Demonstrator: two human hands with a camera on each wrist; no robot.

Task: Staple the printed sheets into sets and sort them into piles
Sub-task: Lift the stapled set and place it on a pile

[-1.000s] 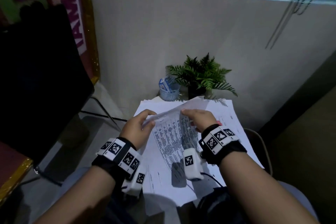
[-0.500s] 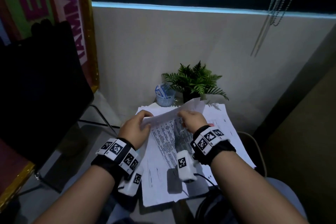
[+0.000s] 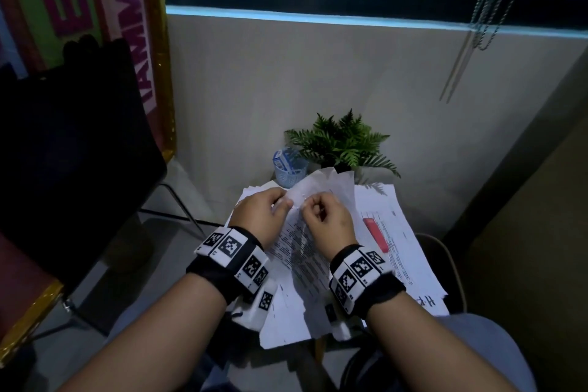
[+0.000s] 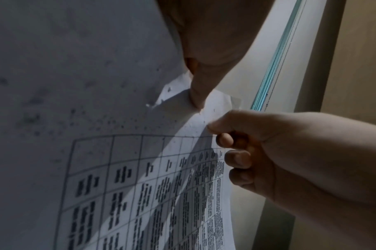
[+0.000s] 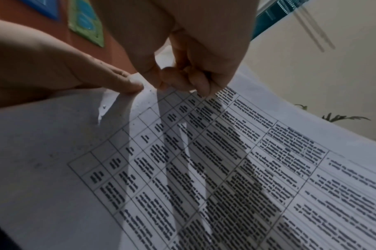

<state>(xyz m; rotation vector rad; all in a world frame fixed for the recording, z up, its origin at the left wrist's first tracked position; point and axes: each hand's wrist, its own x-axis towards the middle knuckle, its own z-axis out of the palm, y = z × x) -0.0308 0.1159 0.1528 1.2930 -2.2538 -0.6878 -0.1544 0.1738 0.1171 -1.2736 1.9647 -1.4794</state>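
Matt white paper sheets (thin, creased); blue mesh cup

Left hand and right hand raised close together, fingers curled in pinches

Bare forearms are seen in the head view, without sleeves. A wide black fabric wristband is worn on the right wrist, and a similar black fabric wristband on the left wrist. On each band white rectangular blocks with black square-pattern markers are fixed in a row. Under each wrist a small white plastic camera housing with one more such marker is mounted. Beside the left housing a thin dark cable is seen.
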